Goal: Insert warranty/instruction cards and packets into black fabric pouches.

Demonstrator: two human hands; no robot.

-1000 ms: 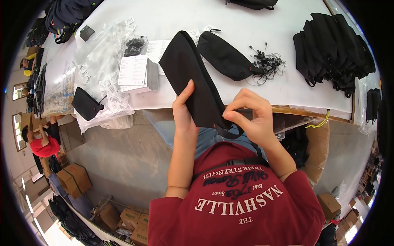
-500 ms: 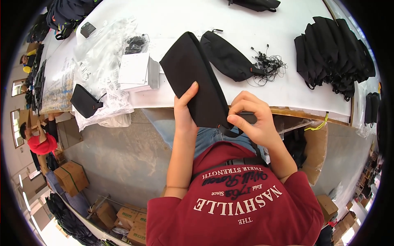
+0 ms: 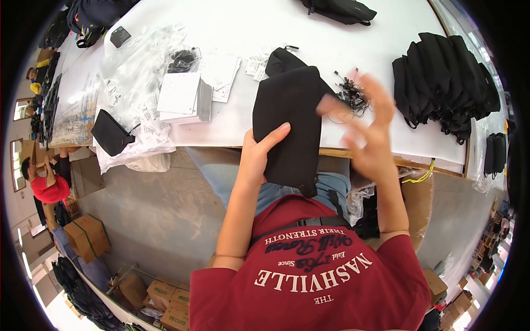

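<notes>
My left hand (image 3: 258,154) grips a flat black zip pouch (image 3: 290,124) by its left edge, thumb lying on the face. The pouch is held nearly upright over the table's front edge, a small loop at its lower end. To its right my right hand (image 3: 371,138) is lifted and blurred, fingers spread, with nothing visible in it. Beyond that hand lies a tangle of thin black cords (image 3: 353,98), partly covered by the fingers. Behind the held pouch, a second black pouch (image 3: 282,59) rests on the table, mostly hidden.
White cards (image 3: 181,95) are stacked on the white table (image 3: 232,22), beside clear plastic bags (image 3: 138,71). A small black pouch (image 3: 112,133) lies on the bags. A pile of black pouches (image 3: 444,80) is at the right. Cardboard boxes (image 3: 87,237) stand on the floor.
My right hand has let go of the pouch's lower end and moved up and right, toward the cords. The pouch has turned more upright and shifted right.
</notes>
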